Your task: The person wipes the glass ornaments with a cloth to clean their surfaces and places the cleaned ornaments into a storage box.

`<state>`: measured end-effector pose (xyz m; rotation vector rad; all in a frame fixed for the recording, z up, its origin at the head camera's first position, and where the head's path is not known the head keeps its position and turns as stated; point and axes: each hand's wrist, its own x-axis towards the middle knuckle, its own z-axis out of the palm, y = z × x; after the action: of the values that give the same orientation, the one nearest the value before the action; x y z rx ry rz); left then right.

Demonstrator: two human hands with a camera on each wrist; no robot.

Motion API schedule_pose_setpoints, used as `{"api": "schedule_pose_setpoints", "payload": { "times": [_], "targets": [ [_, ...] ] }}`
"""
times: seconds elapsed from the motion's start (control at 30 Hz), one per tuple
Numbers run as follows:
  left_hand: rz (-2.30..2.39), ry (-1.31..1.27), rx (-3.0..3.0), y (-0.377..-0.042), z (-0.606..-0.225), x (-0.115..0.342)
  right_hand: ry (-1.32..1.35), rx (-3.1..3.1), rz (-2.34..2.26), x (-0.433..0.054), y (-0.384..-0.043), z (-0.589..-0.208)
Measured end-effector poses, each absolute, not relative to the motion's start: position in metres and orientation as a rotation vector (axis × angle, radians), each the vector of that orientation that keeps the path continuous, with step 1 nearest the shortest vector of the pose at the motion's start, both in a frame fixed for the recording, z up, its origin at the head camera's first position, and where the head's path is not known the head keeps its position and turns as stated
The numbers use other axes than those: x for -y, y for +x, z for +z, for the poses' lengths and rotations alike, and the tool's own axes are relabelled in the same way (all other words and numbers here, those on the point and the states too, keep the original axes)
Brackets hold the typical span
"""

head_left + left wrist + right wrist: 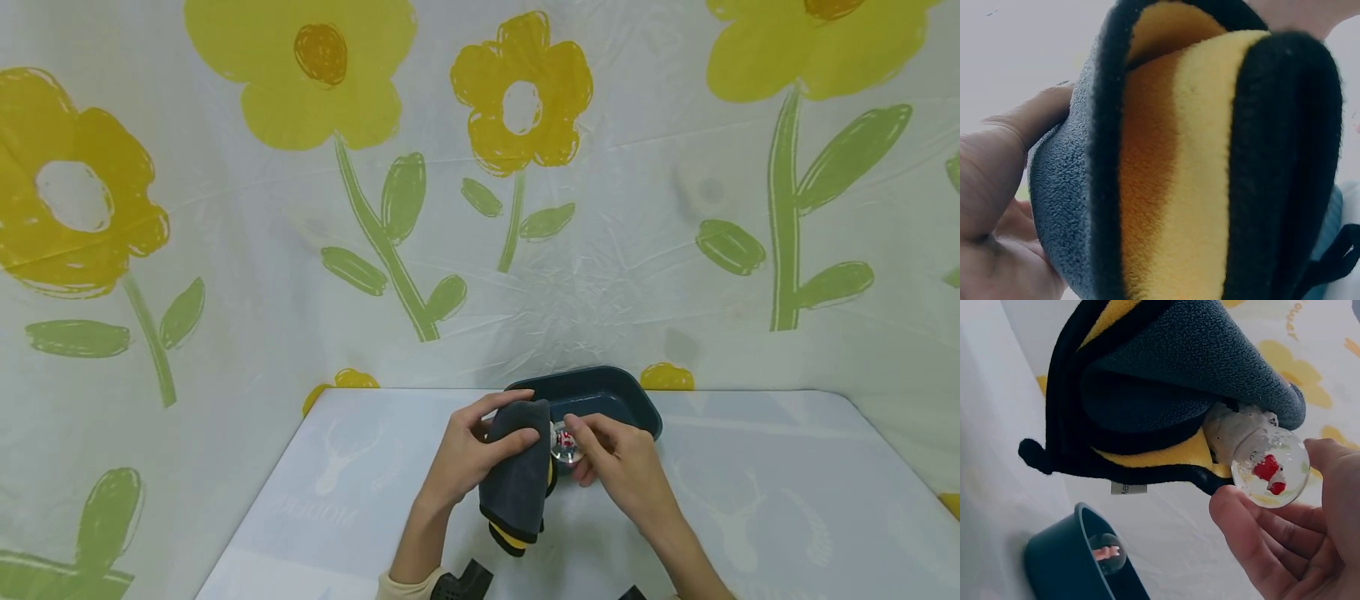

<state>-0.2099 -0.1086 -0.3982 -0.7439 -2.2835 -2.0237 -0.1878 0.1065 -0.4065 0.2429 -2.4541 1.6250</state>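
A folded microfibre cloth (516, 479), grey outside and yellow inside with black edging, is gripped by my left hand (462, 454), thumb across its near face. The left wrist view shows the cloth's yellow lining (1200, 162) between dark folds. My right hand (621, 458) pinches the clear ball of a small snow globe (1275, 467) between thumb and fingers. Inside the ball is a red and white figure. The globe's pale base (1232, 431) is tucked into the cloth's folds and partly hidden.
Behind the hands, a dark blue rectangular tub (649, 408) stands at the table's back edge. In the right wrist view, another snow globe (1110, 553) with a pinkish figure lies inside it. A flower-printed curtain (600, 250) hangs behind the white table (337, 517).
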Motion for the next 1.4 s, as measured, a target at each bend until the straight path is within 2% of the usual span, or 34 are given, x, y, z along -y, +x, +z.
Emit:
{"api": "schedule_pose_setpoints", "payload": {
  "times": [0.17, 0.4, 0.57, 1.4],
  "targets": [
    [-2.026, -0.726, 2.267, -0.2100, -0.3984, 0.1109, 0.341, 2.441, 1.547, -0.1063, -0.1852, -0.4060],
    [-2.037, -0.648, 2.265, -0.2115, -0.3982, 0.1154, 0.650, 2.335, 1.373, -0.1059, -0.1834, -0.4061],
    [-2.075, -0.636, 2.240, -0.2112, -0.3964, 0.1166, 0.775, 2.253, 1.306, -0.1052, -0.1842, -0.4075],
    [-2.188, -0.635, 2.163, -0.2117, -0.3957, 0.1178, 0.941, 2.148, 1.170, -0.1044, -0.1858, -0.4072]
  ]
}}
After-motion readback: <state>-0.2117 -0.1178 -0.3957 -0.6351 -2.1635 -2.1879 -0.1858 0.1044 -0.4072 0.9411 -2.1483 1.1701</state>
